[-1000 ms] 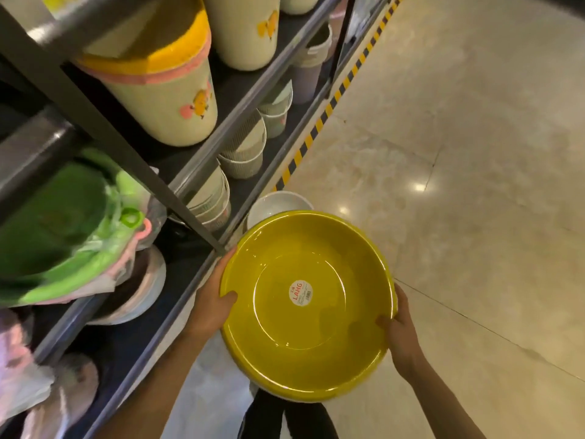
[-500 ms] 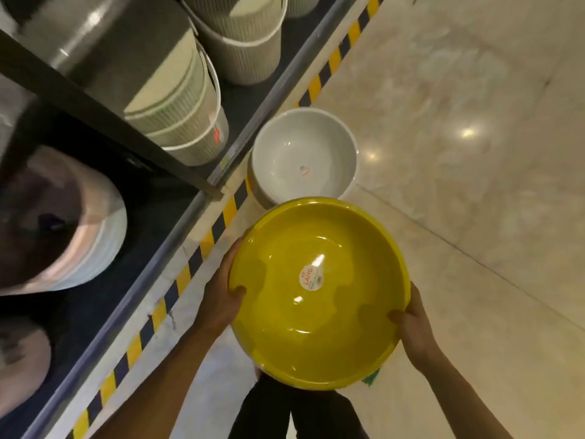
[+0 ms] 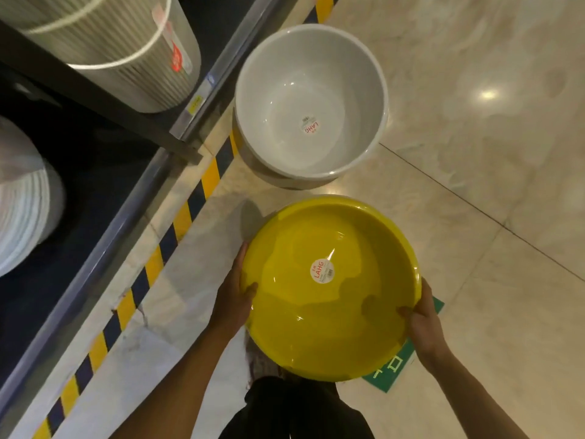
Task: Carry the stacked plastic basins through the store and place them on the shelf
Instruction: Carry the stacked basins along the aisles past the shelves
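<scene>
A yellow plastic basin with a round white label at its bottom is held over the floor in front of me. My left hand grips its left rim and my right hand grips its right rim, thumbs inside. Whether more basins are nested beneath it is hidden. A stack of white basins stands on the floor just beyond it, beside the dark shelf on the left.
Ribbed grey-white bins fill the shelf's upper level, and a stack of white tubs lies lower left. Yellow-and-black tape runs along the shelf base. A green floor sign peeks from under the basin. Glossy tile floor spreads right.
The view has tilted down and closed in on the floor. The white basin stack now looms larger ahead, and the yellow basin sits lower with both hands still on its rim.
</scene>
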The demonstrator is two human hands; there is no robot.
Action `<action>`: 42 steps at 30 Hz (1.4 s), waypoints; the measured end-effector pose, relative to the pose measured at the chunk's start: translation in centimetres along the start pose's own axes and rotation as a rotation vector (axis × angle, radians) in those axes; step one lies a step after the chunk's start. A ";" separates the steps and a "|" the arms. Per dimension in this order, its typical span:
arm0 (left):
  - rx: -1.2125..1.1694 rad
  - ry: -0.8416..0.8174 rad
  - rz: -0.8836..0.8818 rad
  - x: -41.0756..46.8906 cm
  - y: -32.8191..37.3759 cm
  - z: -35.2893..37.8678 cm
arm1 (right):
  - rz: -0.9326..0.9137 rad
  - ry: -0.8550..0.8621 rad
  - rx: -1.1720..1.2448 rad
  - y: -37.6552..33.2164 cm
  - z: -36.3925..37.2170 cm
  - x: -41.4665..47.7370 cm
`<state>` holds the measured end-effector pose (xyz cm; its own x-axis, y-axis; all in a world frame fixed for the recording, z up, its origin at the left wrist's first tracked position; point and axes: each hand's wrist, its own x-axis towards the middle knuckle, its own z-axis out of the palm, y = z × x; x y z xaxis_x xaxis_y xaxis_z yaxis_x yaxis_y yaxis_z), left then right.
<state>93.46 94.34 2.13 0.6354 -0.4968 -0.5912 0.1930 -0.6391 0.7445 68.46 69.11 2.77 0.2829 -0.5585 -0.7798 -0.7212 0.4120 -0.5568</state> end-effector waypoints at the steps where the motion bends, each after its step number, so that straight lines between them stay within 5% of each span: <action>1: -0.018 0.002 -0.005 0.3 -0.2 0.4 | -0.007 -0.007 -0.009 0.3 0.0 0.3; 13: -0.285 -0.004 -0.213 2.6 -2.9 0.7 | 0.048 -0.082 0.223 0.4 -0.1 1.2; 20: -0.374 0.040 -0.036 -2.1 3.7 -2.9 | -0.045 -0.073 0.244 -4.5 -2.6 -4.8; 26: -0.392 0.012 -0.062 -7.7 15.2 -9.2 | -0.109 -0.037 0.221 -14.0 -5.8 -14.0; 42: -0.292 -0.054 0.364 -21.5 53.4 -25.6 | -0.548 0.084 0.234 -45.1 -16.7 -40.3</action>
<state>109.28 85.90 62.56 0.6627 -0.6925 -0.2851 0.1719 -0.2299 0.9579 79.02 61.04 64.06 0.5163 -0.7855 -0.3412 -0.3235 0.1900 -0.9269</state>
